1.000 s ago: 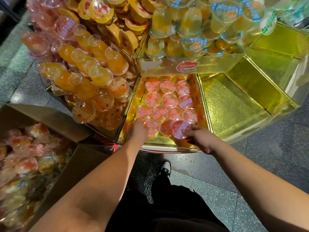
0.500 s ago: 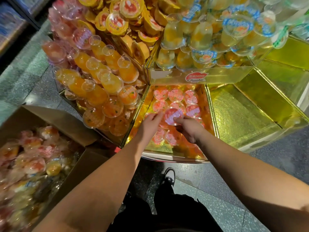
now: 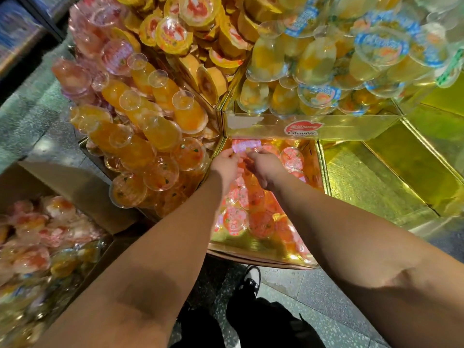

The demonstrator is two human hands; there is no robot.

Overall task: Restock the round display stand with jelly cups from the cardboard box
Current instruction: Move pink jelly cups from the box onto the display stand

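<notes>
Jelly cup, round, clear plastic with a pink printed foil lid, is held at the back of the lower gold compartment of the round display stand, just under the clear front panel of the tier above. Left hand pinches its left edge with curled fingers; right hand pinches the right edge, so each grip is pressed onto the cup rim. Beneath the forearms, further pink-lidded cups lie flat in rows on the glossy gold floor of that compartment. Adjacent compartment to the right shows bare, crinkled gold foil lining. Left bay holds stacked orange cups with clear domed caps, tilted outward. Upper tier carries pale yellow cups with blue-rimmed lids. Cardboard box, brown and matte, stands on the speckled floor at lower left, filled with blurred mixed cups.
</notes>
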